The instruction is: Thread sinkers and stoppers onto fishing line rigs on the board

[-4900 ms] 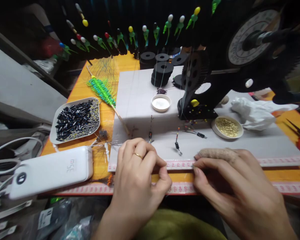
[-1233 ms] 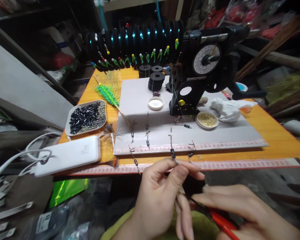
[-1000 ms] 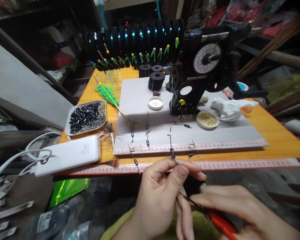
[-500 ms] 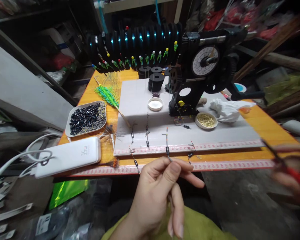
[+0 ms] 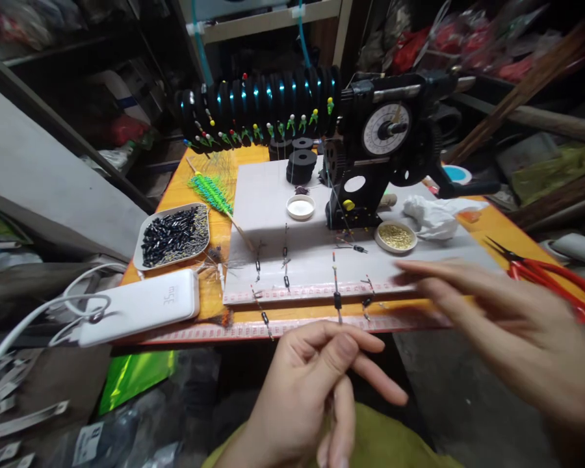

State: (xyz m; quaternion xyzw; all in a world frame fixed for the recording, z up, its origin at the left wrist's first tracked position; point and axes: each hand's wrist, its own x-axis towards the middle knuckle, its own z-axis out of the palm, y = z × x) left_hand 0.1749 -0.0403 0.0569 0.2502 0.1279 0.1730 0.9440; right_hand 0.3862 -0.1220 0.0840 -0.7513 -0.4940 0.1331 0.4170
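Note:
My left hand [image 5: 312, 383] hovers below the table's front edge, thumb and forefinger pinched on a thin fishing line [image 5: 338, 311]. That line runs up over the edge and carries a small black sleeve and a red-tipped float. My right hand [image 5: 511, 338] is in the air to the right, fingers stretched out and blurred, holding nothing. Red-handled scissors [image 5: 550, 278] lie on the orange table just beyond it.
A grey board [image 5: 419, 260] with tape-measure strips holds several rigged lines, a white dish [image 5: 301, 207], a dish of gold beads [image 5: 395, 236] and a black winding machine with a dial [image 5: 380, 156]. A tray of black tubes [image 5: 174, 235] and a white power bank [image 5: 141, 307] sit left.
My right hand snipped at the line with the scissors, swung right, laid them on the table, and now comes back open. My left hand keeps its pinch on the line.

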